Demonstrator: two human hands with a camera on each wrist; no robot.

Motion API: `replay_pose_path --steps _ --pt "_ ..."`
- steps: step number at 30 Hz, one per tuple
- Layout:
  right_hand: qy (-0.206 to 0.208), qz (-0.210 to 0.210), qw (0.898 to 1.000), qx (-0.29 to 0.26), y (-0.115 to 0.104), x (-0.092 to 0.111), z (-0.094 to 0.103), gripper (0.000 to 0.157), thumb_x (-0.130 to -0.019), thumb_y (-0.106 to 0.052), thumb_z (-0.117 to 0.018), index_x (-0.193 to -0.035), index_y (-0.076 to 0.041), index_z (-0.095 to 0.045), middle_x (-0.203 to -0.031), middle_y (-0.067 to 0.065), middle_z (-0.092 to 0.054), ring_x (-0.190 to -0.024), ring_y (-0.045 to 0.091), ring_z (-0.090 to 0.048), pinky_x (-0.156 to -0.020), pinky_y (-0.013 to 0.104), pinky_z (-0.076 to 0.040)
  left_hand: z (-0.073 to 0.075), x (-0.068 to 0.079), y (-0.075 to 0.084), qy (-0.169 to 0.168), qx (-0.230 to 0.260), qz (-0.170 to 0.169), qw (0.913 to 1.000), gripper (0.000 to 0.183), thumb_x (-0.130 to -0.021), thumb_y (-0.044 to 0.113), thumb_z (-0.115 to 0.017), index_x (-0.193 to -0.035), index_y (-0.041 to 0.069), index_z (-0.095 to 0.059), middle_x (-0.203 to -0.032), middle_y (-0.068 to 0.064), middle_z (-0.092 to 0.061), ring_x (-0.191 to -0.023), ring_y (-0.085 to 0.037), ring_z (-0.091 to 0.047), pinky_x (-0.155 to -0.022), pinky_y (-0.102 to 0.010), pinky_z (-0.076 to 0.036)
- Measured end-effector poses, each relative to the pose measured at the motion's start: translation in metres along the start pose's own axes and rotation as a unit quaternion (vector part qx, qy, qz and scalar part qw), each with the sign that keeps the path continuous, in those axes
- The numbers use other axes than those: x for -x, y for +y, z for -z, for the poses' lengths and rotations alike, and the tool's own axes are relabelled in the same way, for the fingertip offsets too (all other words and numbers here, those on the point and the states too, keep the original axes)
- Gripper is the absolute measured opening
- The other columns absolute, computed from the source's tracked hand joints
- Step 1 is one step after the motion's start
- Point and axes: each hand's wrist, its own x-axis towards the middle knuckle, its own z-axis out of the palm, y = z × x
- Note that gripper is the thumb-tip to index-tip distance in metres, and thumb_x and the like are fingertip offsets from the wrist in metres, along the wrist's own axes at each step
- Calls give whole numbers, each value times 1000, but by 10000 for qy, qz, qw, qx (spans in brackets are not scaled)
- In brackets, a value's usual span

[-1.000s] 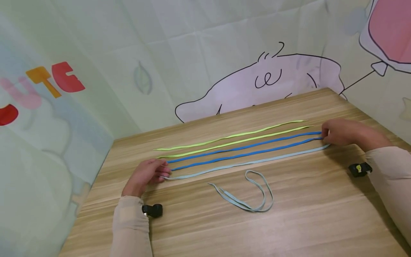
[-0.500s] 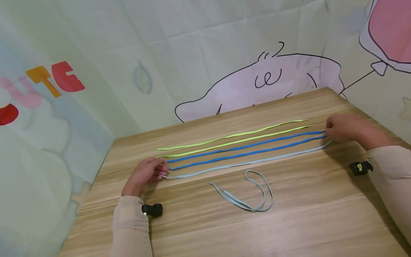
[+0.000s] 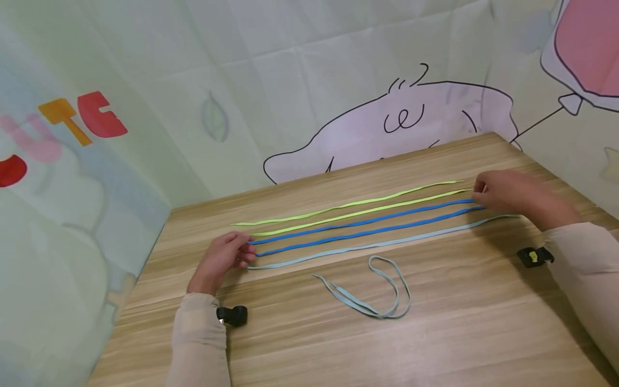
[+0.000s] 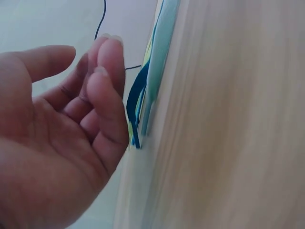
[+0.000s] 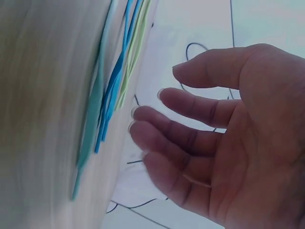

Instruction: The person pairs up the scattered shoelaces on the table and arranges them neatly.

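Note:
Five flat shoelaces lie stretched side by side in the head view: a far yellow-green lace, a second yellow-green lace, two blue laces and a pale blue lace nearest. My left hand is at their left ends, thumb apart and fingers loosely bent around nothing in the left wrist view. At the right ends hovers my right hand, partly covering the blue tips. The right wrist view shows its fingers relaxed and apart from the laces.
Another pale blue lace lies folded in a loop in front of the row. The wooden tabletop meets a printed cloth backdrop at the back and sides. A black wrist camera sits on the left sleeve.
My right hand has let go of the pale blue lace's right end, which lies free, and shifted left toward the blue tips. My left hand has risen slightly off the pale blue lace's end.

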Motion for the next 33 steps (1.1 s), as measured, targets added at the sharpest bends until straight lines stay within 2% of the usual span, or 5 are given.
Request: replay_pose_path --steps 6,15,20,29,33 --pt "93 240 9989 -383 -15 1 -1 25 -88 -28 -57 -96 -5 -62 -93 11 -64 -79 25 -58 -67 45 -45 -13 0 8 -174 -248 -251 9992 36 -96 32 -49 -112 0 -56 -94 -14 -62 -79 -21 -64 -61 -27 -48" --pt "-34 726 9927 -963 -53 -1 -8 18 -91 -29 -55 -92 -12 -61 -78 0 -58 -68 17 -49 -58 33 -40 -31 3 18 -999 -750 -529 9908 35 -93 35 -56 -105 3 -59 -94 -15 -63 -84 -27 -64 -71 -35 -51" --pt "-262 1071 9899 -894 -68 1 -15 18 -91 -29 -57 -95 -12 -62 -77 -2 -55 -68 15 -49 -59 32 -41 -44 4 21 -1391 -1104 -736 9814 34 -92 38 -56 -101 6 -60 -92 -13 -64 -84 -27 -63 -71 -37 -49" --pt "-898 1592 9689 -1670 -92 6 -22 15 -92 -28 -57 -88 -14 -62 -72 -3 -54 -64 14 -49 -56 31 -42 -81 11 34 -1804 -1764 -1064 9618 30 -93 38 -55 -102 11 -62 -89 -7 -64 -82 -23 -61 -73 -36 -48" --pt "-1051 1737 9661 -1596 -103 10 -26 13 -92 -28 -57 -89 -17 -62 -73 -4 -55 -64 13 -50 -56 31 -43 -95 13 42 -2051 -2047 -1364 9473 25 -93 34 -55 -97 11 -63 -87 -5 -65 -80 -22 -61 -72 -35 -48"
